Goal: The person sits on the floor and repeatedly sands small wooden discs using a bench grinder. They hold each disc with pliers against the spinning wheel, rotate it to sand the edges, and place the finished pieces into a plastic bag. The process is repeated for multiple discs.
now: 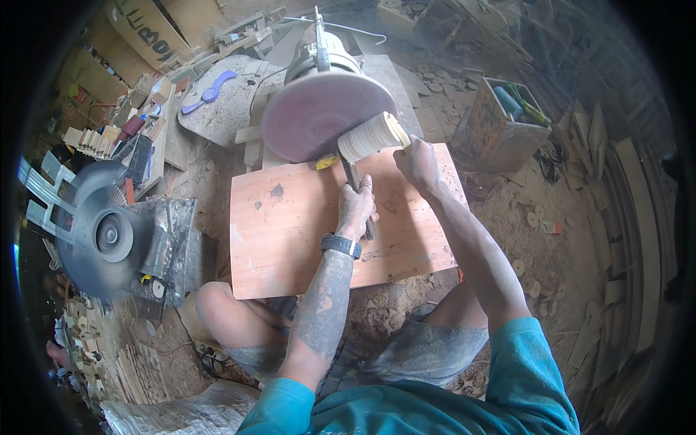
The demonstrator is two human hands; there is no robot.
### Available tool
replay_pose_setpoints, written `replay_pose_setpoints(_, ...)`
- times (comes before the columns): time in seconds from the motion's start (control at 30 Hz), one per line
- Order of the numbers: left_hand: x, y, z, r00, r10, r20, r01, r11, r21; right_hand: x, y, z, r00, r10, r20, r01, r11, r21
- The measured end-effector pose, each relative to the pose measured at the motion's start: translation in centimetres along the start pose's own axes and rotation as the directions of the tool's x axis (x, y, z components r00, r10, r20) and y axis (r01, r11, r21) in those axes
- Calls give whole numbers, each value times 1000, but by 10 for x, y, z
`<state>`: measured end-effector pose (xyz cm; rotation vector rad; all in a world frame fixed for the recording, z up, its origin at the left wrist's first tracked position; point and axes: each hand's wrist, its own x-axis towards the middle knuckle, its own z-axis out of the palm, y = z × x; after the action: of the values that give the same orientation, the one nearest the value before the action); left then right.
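Observation:
A roll-shaped stack of pale wooden discs (368,138) lies tilted against the lower right face of a large round sanding disc (312,109), which looks blurred. My right hand (420,167) is closed at the stack's right end, around what looks like a short pale handle; its exact shape is partly hidden. Just below the stack, my left hand (357,205) wraps round a dark narrow stick (370,230), whose upper end reaches the stack's underside. Both hands are over a reddish wooden board (290,225) that slopes above my knees.
A fan (109,235) with blurred blades stands at left. Behind the disc is its motor (337,47). A purple fan blade (210,94) lies on a dusty panel. At right are a wooden box (500,119) and stacked planks (641,239). Offcuts and sawdust cover the floor.

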<state>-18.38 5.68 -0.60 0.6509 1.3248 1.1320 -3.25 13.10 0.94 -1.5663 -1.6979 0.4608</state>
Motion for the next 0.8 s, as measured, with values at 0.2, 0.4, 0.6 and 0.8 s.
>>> replay_pose_setpoints(0.2, -1, 2, 1, 999, -20, -26, 20, 1000, 7, 3, 3, 4, 1000, -9, 7, 9, 1000, -13)
replay_pose_setpoints(0.4, 0, 2, 2, 1000, -13, -8, 13, 1000, -3, 4, 6, 3, 1000, 5, 10, -5, 1000, 0)
replay_pose_setpoints(0.6, 0, 1, 4, 999, -14, -34, 14, 1000, 3, 4, 3, 1, 1000, 3, 21, -2, 1000, -20)
replay_pose_setpoints(0.8, -1, 3, 2, 1000, -8, -26, 8, 1000, -14, 7, 1, 5, 1000, -2, 18, 3, 1000, -15)
